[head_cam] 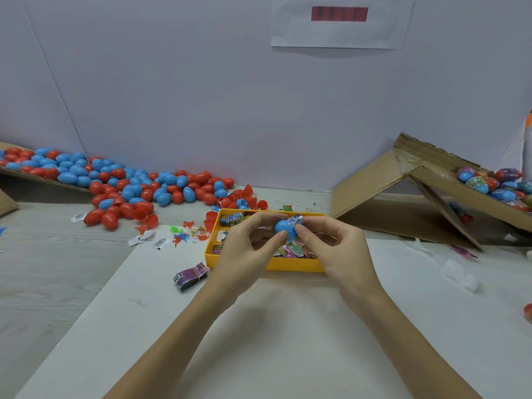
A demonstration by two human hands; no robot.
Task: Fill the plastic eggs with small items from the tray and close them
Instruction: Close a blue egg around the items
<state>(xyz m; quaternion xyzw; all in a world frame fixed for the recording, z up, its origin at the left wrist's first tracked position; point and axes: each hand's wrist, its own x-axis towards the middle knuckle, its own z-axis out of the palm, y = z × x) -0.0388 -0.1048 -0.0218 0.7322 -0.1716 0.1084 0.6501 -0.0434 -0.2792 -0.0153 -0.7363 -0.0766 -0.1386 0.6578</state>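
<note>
Above the yellow tray point(293, 266) I hold a blue egg half point(283, 226) between both hands. My left hand point(244, 249) pinches its left side. My right hand point(334, 246) pinches a small printed packet point(296, 220) at the egg's right end. The tray holds several printed packets and cards, partly hidden behind my hands. A big pile of red and blue plastic eggs point(129, 185) lies at the back left, and loose red and blue egg halves point(244, 200) sit behind the tray.
A bundle of cards point(190, 276) lies left of the tray, with small plastic toys point(187, 233) and paper labels point(149, 239) beyond it. A cardboard ramp point(431, 194) at the right holds wrapped eggs point(498, 184). White sheet point(273, 326) covers the near table.
</note>
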